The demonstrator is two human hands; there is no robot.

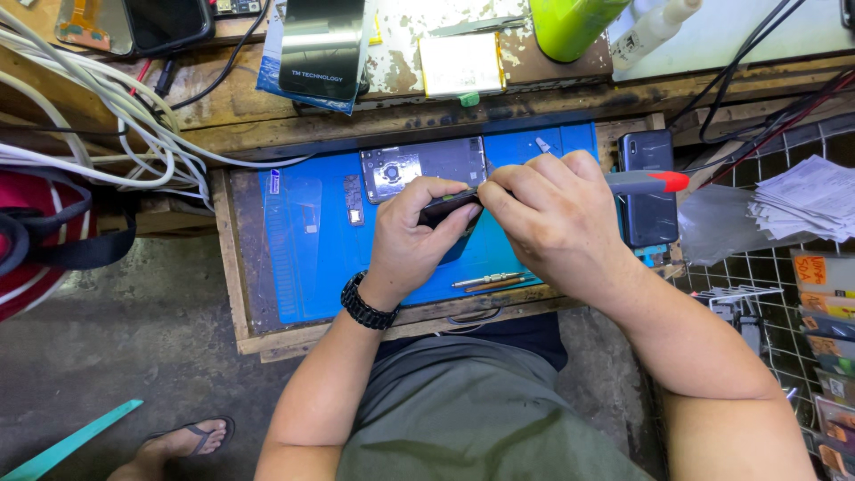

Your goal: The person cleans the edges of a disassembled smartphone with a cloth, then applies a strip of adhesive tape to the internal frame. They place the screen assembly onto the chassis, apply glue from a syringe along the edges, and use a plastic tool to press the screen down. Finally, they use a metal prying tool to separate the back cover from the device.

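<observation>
While pinched, phone part [443, 207] fills left grip [411, 240].

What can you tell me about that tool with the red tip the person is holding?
The screwdriver has a grey handle that ends in a red cap, both plastic by the look of it. It lies almost level, the cap pointing away to the person's right, above the blue mat. The right hand wraps round its front part, so the shaft and tip are hidden. It points toward a small dark part that the left hand pinches. Only the right hand visibly touches it.
</observation>
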